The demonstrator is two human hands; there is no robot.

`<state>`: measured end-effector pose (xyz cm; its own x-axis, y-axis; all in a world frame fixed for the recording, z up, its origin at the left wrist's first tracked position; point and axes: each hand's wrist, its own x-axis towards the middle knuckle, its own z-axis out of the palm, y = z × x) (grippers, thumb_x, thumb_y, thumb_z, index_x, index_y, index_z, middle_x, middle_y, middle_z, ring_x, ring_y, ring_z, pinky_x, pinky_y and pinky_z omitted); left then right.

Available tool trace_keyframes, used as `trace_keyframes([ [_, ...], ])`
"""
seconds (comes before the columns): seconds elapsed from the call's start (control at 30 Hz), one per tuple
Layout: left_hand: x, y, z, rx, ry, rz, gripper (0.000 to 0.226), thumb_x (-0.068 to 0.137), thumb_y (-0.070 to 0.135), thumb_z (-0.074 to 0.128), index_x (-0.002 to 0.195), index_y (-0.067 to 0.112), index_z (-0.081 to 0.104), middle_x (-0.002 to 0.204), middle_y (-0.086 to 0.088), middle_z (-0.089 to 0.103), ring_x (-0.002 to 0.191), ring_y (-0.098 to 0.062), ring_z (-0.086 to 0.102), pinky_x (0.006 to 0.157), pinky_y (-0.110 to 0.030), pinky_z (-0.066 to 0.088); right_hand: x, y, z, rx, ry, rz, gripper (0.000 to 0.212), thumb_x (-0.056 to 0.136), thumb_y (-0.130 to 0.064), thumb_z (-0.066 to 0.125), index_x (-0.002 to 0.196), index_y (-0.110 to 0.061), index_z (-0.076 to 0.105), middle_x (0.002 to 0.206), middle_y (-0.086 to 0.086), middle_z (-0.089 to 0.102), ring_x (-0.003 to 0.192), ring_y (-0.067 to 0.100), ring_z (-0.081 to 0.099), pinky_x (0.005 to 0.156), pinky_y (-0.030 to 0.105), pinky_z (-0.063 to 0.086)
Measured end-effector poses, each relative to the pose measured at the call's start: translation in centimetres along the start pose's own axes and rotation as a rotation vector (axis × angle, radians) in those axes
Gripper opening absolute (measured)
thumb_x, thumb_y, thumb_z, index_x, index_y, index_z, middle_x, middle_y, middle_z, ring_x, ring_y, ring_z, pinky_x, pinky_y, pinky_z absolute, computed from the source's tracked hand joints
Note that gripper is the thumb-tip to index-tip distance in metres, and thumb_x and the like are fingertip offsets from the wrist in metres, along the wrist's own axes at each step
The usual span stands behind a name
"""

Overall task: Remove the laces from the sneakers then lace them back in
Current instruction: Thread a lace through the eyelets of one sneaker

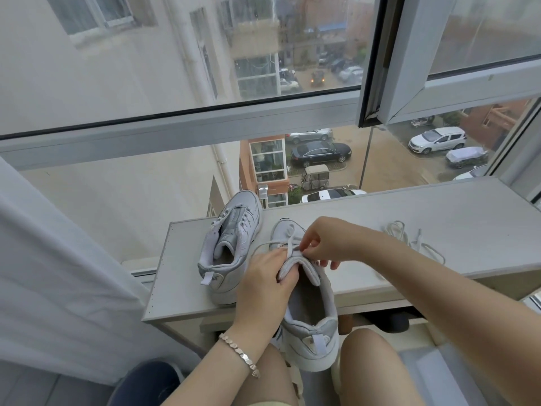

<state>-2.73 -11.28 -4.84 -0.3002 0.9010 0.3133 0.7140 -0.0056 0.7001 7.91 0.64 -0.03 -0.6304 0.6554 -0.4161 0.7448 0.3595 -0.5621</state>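
While its toe rests on the surface and its heel hangs past the near edge, between the person's bare knees, the sneaker points away from the person, with the heel loop nearest the camera. The left hand comes in from the shoe's left and its grip is closed on the tongue, fingers curled round the padded top edge and pulling it up and back over the opening. The right hand reaches in from the right, its grip pinching the lace between thumb and forefinger just above the tongue, the other fingers loosely spread. One strand of that lace arcs out to the left over the left hand, and another runs forward toward the toe. A second sneaker stands just left of the held one, wholly on the surface, toe toward the glass, its eyelets and tongue in plain view. A loose lace lies in coils on the surface, to the right of the right forearm. A silver bracelet circles the left wrist. A white curtain hangs at the left, and beyond the window parked cars stand in a courtyard far below.
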Motion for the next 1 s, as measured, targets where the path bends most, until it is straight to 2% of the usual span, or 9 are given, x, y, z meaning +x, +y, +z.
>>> trace_keyframes([
  [0.17, 0.2, -0.1, 0.1, -0.087, 0.002, -0.03, 0.02, 0.087, 0.022, 0.056, 0.1, 0.021, 0.07, 0.085, 0.016, 0.063, 0.089, -0.009, 0.054, 0.077, -0.013, 0.041, 0.3, 0.0, -0.4, 0.036, -0.018, -0.008, 0.011, 0.089, -0.017, 0.058, 0.09, -0.011, 0.067, 0.067, 0.003, 0.063, 0.059, 0.01, 0.06, 0.046, 0.012, 0.045],
  [0.27, 0.1, -0.1, 0.2, -0.068, 0.011, -0.021, 0.019, 0.086, 0.024, 0.054, 0.096, 0.02, 0.07, 0.083, 0.011, 0.063, 0.085, -0.01, 0.054, 0.074, -0.016, 0.043, 0.0, 1.0, 0.7, 0.25, 0.143, -0.025, 0.009, 0.086, -0.009, 0.059, 0.08, -0.009, 0.065, 0.072, 0.007, 0.063, 0.061, 0.014, 0.058, 0.049, 0.015, 0.048],
  [0.43, 0.7, 0.3, 0.7, -0.011, 0.033, -0.032, 0.018, 0.091, 0.022, 0.054, 0.103, 0.019, 0.068, 0.086, 0.012, 0.059, 0.091, -0.011, 0.054, 0.077, -0.023, 0.043, -2.0, 2.0, 1.1, 1.142, 0.366, -0.084, 0.021, 0.092, 0.001, 0.048, 0.074, -0.006, 0.056, 0.079, 0.014, 0.07, 0.074, 0.021, 0.067, 0.074, 0.028, 0.057],
  [0.57, 1.1, 0.3, 0.8, -0.018, 0.034, -0.072, 0.034, 0.091, 0.022, 0.054, 0.126, 0.019, 0.057, 0.11, 0.005, 0.062, 0.108, -0.009, 0.052, 0.089, -0.018, 0.038, -4.0, 2.9, -1.3, 1.686, 0.304, -0.188, 0.028, 0.097, -0.004, 0.033, 0.071, -0.013, 0.038, 0.048, -0.001, 0.047, 0.042, 0.011, 0.048, 0.046, 0.021, 0.051],
  [0.63, 1.2, 0.2, 0.8, -0.01, 0.04, -0.068, 0.033, 0.091, 0.021, 0.054, 0.124, 0.018, 0.059, 0.111, 0.003, 0.063, 0.109, -0.012, 0.053, 0.089, -0.017, 0.037, -4.9, 4.4, -2.6, 1.187, 0.44, -0.084, 0.027, 0.095, -0.007, 0.038, 0.07, -0.016, 0.037, 0.048, -0.005, 0.037, 0.04, 0.01, 0.031, 0.036, 0.018, 0.029],
  [0.7, 1.3, 0.0, 0.7, 0.0, 0.052, -0.062, 0.031, 0.091, 0.02, 0.055, 0.122, 0.017, 0.06, 0.11, 0.002, 0.064, 0.108, -0.013, 0.054, 0.088, -0.015, 0.036, -5.1, 7.3, -3.4, 0.229, 0.572, 0.116, 0.017, 0.091, -0.014, 0.044, 0.075, -0.015, 0.05, 0.057, -0.002, 0.051, 0.051, 0.019, 0.044, 0.045, 0.024, 0.034],
  [0.77, 1.3, 0.0, 0.7, 0.007, 0.06, -0.05, 0.031, 0.09, 0.019, 0.055, 0.12, 0.017, 0.061, 0.109, 0.002, 0.064, 0.107, -0.013, 0.054, 0.087, -0.014, 0.035, -5.2, 9.3, -3.7, -0.279, 0.568, 0.294, 0.011, 0.088, -0.023, 0.048, 0.084, -0.019, 0.057, 0.077, 0.002, 0.062, 0.072, 0.023, 0.053, 0.06, 0.028, 0.039],
  [0.87, 1.4, -0.2, 0.7, 0.007, 0.06, -0.027, 0.028, 0.089, 0.017, 0.057, 0.117, 0.017, 0.063, 0.111, 0.003, 0.064, 0.107, -0.009, 0.053, 0.089, -0.012, 0.035, -4.9, 9.6, -3.0, -0.339, 0.436, 0.276, 0.013, 0.089, -0.036, 0.049, 0.09, -0.032, 0.062, 0.098, -0.004, 0.064, 0.087, 0.017, 0.055, 0.073, 0.027, 0.042],
  [1.0, 1.5, -0.8, 0.5, -0.035, 0.04, 0.003, 0.026, 0.088, 0.014, 0.06, 0.112, 0.017, 0.066, 0.109, 0.007, 0.063, 0.105, -0.004, 0.053, 0.088, 0.0, 0.033, -3.3, 7.2, -0.4, -0.065, 0.305, -0.108, 0.025, 0.09, -0.044, 0.051, 0.104, -0.031, 0.067, 0.108, -0.007, 0.053, 0.103, 0.012, 0.051, 0.098, 0.033, 0.039],
])
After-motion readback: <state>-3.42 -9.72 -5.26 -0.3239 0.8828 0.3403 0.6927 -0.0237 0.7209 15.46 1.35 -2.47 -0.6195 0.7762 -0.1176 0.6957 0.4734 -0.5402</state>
